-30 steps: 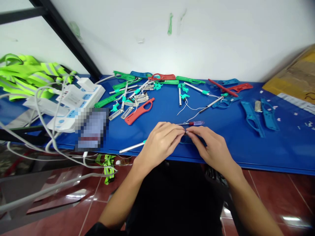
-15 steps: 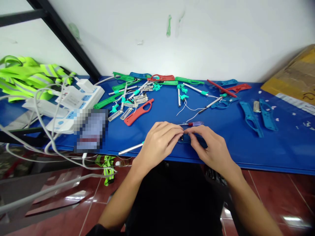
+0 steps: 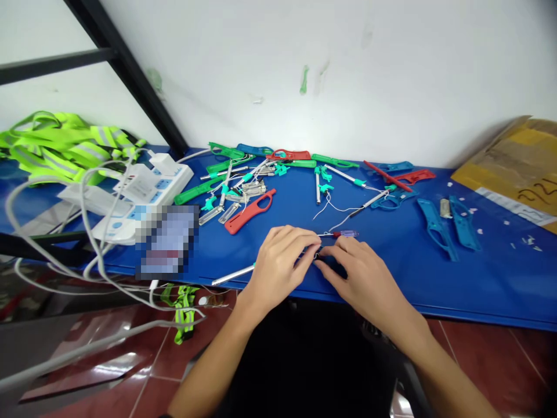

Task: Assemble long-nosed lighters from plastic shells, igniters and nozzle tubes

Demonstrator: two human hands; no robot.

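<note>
one small dark piece (image 3: 317,256) sits between the hands, at the right fingertips, so the right hand (image 3: 357,267) is nearer; we see its thumb and forefinger narrowed in a pinch on it. the left hand (image 3: 282,255) has its fingertips drawn together (on what, we cannot tell). just beyond the fingers, a screwdriver (image 3: 346,234) lies crosswise on the surface (image 3: 500,284), handle to the right. the left hand hides one end of a silver tube (image 3: 232,275), and we cannot make out the dark piece's shape or long axis.
</note>
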